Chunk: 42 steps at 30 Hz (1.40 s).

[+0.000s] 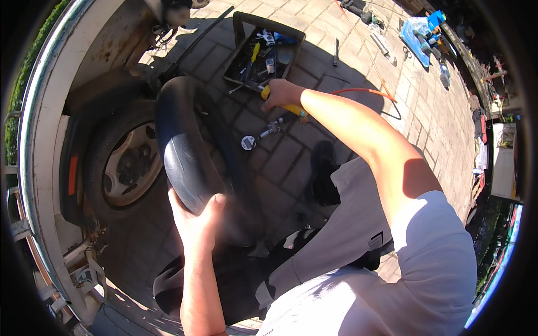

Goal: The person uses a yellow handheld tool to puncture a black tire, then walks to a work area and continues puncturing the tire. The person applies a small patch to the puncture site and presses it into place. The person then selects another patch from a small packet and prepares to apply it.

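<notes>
A large, smooth black rubber inner tube (178, 154) stands on edge in front of me. My left hand (196, 215) is closed around its near side, thumb on top and fingers wrapped behind. My right arm reaches forward, and my right hand (284, 94) is closed around a yellow-bodied hand tool (292, 110) with a thin metal tip pointing left. The exact kind of tool is hidden by my fingers. Just below that hand, a silver inflator with a round gauge (248, 143) lies on the paving.
On the left, a vehicle's wheel (131, 162) sits under a pale body panel (42, 140). An open toolbox (297, 47) with several tools lies ahead. An orange hose (364, 91) crosses the bricks. A blue plastic bag (414, 36) lies far right. My bent leg (336, 213) is close by.
</notes>
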Motion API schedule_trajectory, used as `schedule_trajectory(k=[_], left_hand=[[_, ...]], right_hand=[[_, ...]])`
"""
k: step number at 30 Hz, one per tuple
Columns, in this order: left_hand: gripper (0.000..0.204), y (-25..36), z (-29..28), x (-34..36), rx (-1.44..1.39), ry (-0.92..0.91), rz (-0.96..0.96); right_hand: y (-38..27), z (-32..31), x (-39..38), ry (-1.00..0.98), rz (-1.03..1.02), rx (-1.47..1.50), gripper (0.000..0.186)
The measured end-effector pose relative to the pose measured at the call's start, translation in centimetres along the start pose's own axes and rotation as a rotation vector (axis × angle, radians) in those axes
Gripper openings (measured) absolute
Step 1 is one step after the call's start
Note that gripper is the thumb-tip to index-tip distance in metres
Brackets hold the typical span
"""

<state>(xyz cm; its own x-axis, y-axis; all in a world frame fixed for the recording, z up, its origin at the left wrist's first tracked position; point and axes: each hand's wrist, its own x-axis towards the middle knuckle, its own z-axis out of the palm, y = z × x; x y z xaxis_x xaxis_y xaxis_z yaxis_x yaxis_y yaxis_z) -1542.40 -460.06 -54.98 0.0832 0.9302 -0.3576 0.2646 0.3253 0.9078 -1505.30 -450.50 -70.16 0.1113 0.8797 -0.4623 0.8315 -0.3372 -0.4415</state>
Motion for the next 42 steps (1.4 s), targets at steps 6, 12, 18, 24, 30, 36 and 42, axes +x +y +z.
schedule_trajectory(k=[6, 12, 18, 24, 30, 36, 42], left_hand=[[0.118, 0.8, 0.0, 0.6, -0.063, -0.009, -0.068], [0.117, 1.7, 0.7, 0.9, -0.047, -0.005, -0.054], [0.111, 2.2, 1.5, 0.8, -0.059, -0.017, -0.017], [0.114, 2.3, 2.7, 0.4, -0.032, 0.013, -0.004], [0.117, 2.1, 2.4, 0.9, -0.070, 0.033, -0.028], [0.119, 1.4, 0.9, 1.3, -0.080, 0.120, -0.087], [0.118, 0.8, 0.3, 1.2, -0.049, 0.214, -0.086]], right_hand=[[3.7, 10.1, 6.6, 0.180, -0.015, -0.111, 0.048], [7.5, 10.5, 2.3, 0.000, 0.053, -0.142, 0.057], [15.9, 3.8, -4.8, -0.276, 0.083, -0.137, 0.056], [17.0, -0.5, -4.5, 0.002, 0.523, 0.484, 0.050], [13.4, 3.9, -0.7, 0.373, 0.611, 0.250, 0.059], [9.5, 5.3, 1.8, 0.622, 0.352, -0.101, 0.031], [10.7, 6.1, 9.2, 0.635, 0.252, 0.131, 0.026]])
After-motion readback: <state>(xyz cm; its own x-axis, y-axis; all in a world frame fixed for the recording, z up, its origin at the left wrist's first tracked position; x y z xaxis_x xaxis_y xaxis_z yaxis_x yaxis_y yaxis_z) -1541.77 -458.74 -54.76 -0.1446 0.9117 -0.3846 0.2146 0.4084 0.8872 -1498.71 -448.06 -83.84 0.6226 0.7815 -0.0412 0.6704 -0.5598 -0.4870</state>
